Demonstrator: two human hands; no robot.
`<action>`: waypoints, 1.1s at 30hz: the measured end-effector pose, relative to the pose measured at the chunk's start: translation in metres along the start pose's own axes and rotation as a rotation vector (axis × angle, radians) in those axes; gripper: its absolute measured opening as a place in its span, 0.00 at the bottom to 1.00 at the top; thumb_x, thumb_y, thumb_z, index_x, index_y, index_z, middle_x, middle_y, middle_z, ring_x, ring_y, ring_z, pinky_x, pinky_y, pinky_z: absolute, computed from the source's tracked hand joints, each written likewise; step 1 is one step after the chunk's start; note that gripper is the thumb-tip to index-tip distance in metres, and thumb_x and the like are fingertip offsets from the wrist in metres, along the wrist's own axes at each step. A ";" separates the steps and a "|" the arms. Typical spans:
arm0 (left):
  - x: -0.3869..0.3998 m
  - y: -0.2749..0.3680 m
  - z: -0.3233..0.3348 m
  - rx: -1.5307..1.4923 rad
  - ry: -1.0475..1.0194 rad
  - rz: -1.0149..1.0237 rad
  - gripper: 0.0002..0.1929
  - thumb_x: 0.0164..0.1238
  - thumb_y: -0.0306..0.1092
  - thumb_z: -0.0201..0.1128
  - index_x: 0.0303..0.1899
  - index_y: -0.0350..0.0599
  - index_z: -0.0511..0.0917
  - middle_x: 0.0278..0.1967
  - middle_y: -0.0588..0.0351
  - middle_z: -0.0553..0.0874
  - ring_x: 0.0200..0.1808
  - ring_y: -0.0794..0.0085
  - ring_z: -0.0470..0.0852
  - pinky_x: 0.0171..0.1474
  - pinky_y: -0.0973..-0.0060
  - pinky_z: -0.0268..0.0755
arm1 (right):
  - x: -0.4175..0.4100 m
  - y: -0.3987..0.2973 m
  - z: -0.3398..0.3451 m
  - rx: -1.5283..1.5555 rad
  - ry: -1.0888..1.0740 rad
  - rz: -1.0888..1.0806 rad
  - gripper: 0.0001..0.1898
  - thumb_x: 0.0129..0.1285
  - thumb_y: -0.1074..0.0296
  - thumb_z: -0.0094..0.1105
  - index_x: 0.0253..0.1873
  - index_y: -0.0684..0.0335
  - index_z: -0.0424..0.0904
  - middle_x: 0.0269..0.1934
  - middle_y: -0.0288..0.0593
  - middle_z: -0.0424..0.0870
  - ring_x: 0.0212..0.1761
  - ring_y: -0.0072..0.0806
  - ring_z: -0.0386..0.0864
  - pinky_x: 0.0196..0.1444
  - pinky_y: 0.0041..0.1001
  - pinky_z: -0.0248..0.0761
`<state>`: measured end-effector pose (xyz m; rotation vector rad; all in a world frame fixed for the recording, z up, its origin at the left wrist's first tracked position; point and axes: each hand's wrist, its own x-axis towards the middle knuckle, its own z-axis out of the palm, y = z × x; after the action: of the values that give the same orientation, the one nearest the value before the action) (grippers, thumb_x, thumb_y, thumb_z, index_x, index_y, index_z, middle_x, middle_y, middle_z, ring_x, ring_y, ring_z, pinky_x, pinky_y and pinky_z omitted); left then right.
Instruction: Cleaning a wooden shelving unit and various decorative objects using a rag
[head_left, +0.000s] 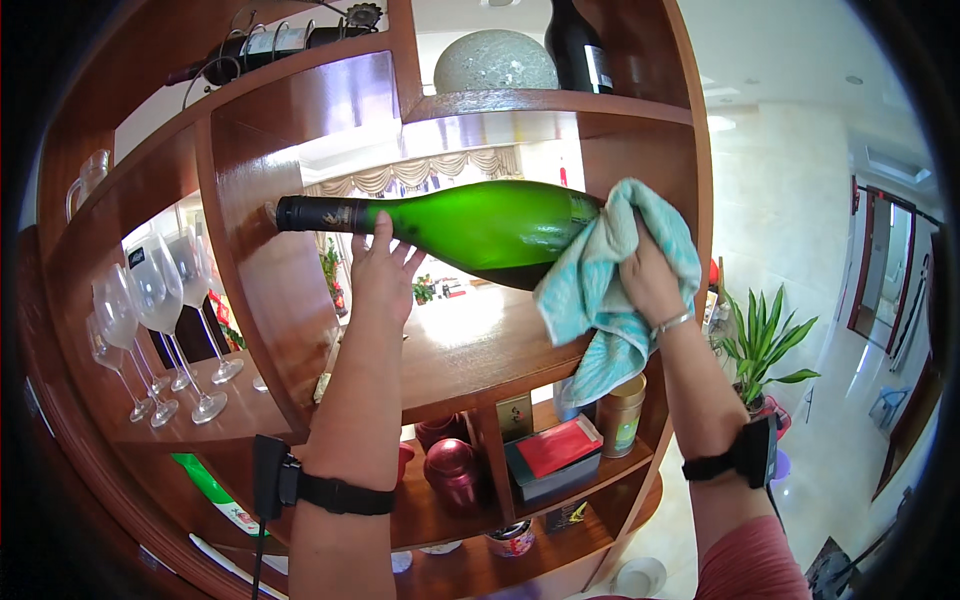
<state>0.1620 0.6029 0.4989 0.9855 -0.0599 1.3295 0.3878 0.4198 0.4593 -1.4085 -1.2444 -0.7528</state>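
Observation:
A large green glass bottle (487, 225) with a black-wrapped neck lies sideways in the air before the open shelf. My left hand (382, 270) holds it by the neck end, thumb in front and fingers behind. Around the bottle's base, at the right, is a teal and white towel (600, 277). My right hand (651, 270) grips this towel against the base, which the cloth covers. Below the towel's hanging corner stands a gold tin canister (621, 420).
Several stemmed wine glasses (154, 292) stand on the left shelf. Above are a grey stone-like dome (495, 64), a dark bottle (577, 49) and a wine bottle in a wire rack (277, 45). Lower shelves hold a red lidded jar (456, 472) and a box (555, 465). A potted plant (765, 345) stands right.

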 end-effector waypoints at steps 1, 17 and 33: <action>0.001 -0.002 0.002 -0.007 0.000 -0.001 0.16 0.68 0.41 0.55 0.53 0.51 0.66 0.50 0.56 0.73 0.54 0.62 0.72 0.58 0.57 0.66 | -0.012 0.000 0.002 0.027 0.000 -0.011 0.26 0.64 0.67 0.42 0.67 0.65 0.56 0.65 0.57 0.60 0.69 0.45 0.55 0.70 0.33 0.45; 0.003 0.000 0.001 -0.027 0.006 0.007 0.13 0.67 0.38 0.58 0.47 0.46 0.66 0.49 0.53 0.73 0.55 0.60 0.72 0.59 0.56 0.67 | 0.039 -0.083 0.021 -0.093 -0.343 -0.163 0.28 0.68 0.50 0.39 0.66 0.62 0.60 0.64 0.55 0.63 0.67 0.49 0.58 0.69 0.34 0.47; -0.007 0.004 0.011 -0.017 -0.037 0.000 0.32 0.65 0.39 0.59 0.63 0.39 0.51 0.55 0.48 0.69 0.57 0.56 0.69 0.59 0.59 0.67 | 0.008 -0.072 0.101 -0.170 -1.208 -0.411 0.24 0.66 0.56 0.33 0.53 0.67 0.74 0.42 0.58 0.80 0.43 0.46 0.78 0.50 0.33 0.68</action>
<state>0.1619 0.5899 0.5036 0.9957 -0.0996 1.3089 0.3032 0.5105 0.4637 -1.8319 -2.4878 -0.1950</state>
